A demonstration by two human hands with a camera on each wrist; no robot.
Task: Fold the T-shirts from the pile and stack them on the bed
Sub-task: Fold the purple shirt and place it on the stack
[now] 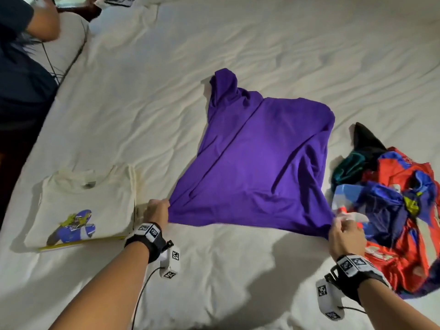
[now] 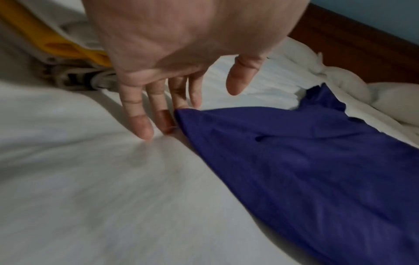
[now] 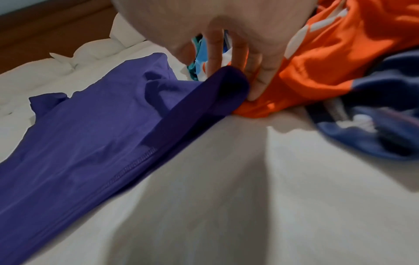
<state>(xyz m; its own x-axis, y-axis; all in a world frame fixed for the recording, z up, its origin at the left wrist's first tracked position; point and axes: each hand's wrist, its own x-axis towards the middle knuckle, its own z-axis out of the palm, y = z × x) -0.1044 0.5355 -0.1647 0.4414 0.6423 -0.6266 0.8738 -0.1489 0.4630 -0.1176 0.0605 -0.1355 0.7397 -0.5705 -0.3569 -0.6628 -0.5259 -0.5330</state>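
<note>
L hand: left hand (image 1: 156,210) sits at near-left hem corner of the purple cotton T-shirt (image 1: 257,160). Head view reads as a grip; left wrist view shows fingers (image 2: 138,116) straight and spread, tips on the white bed sheet (image 1: 214,44) and touching the corner, thumb lifted clear, nothing pinched.
R hand: right hand (image 1: 346,236) at near-right hem corner. Right wrist view shows fingers (image 3: 263,78) reaching down behind the rolled purple edge; pinch or plain touch, cannot tell.
Purple shirt: lies spread mid-bed, hem toward the person, one sleeve pointing to far end, lengthwise crease down the body.
Folded shirt: cream T-shirt w/ blue-and-yellow cartoon print (image 1: 81,206), folded flat, just left of L hand. Yellow edge shows under it.
Pile: heap of red, navy and teal garments (image 1: 392,210) right of R hand; orange-red cloth touches purple corner in wrist view.
Other: second person's arm (image 1: 35,20) at far-left corner, head view only.
</note>
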